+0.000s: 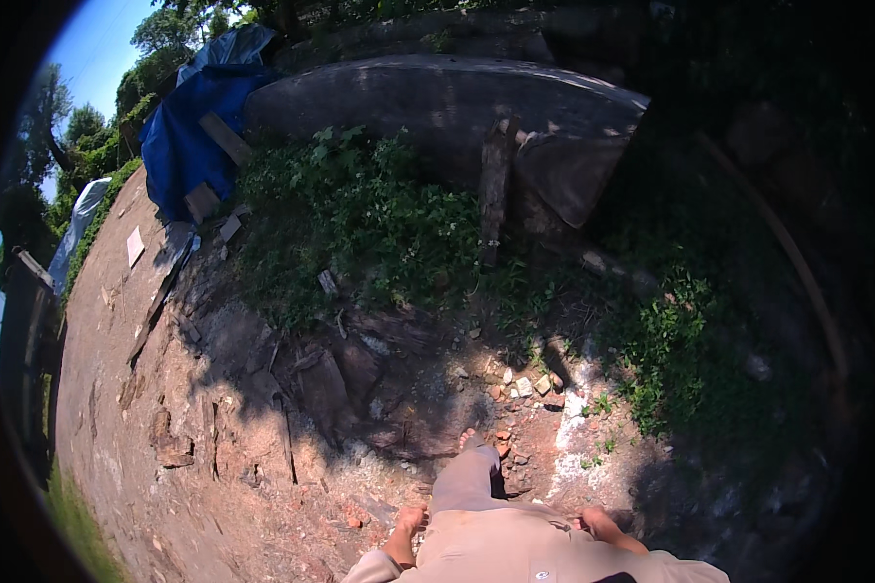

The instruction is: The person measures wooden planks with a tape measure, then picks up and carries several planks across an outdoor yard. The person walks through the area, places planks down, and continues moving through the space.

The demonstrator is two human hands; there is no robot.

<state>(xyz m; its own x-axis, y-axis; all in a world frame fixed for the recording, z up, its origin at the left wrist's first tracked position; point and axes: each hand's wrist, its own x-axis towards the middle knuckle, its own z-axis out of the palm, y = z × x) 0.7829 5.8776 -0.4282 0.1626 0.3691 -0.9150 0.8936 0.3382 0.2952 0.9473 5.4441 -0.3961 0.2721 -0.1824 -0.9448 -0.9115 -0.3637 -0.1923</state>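
My left hand (412, 520) hangs beside my left hip, its fingers curled in loosely with nothing seen in them. On the other side, my right hand (597, 522) is held close to the shirt (515, 549), its fingers also curled and nothing visible in the grasp. Neither hand touches anything on the ground. One bare foot (470, 439) is stretched forward below a grey trouser leg (464, 479), beside scattered broken bricks and stones (527, 387).
Ahead stands a large dark slab-like structure (389, 92) with an upright wooden post (496, 189). A blue tarp (192, 126) drapes at its left end. Green weeds (379, 204) grow before it. Flat wood pieces (323, 384) lie on the uneven dirt. Deep shade covers the right.
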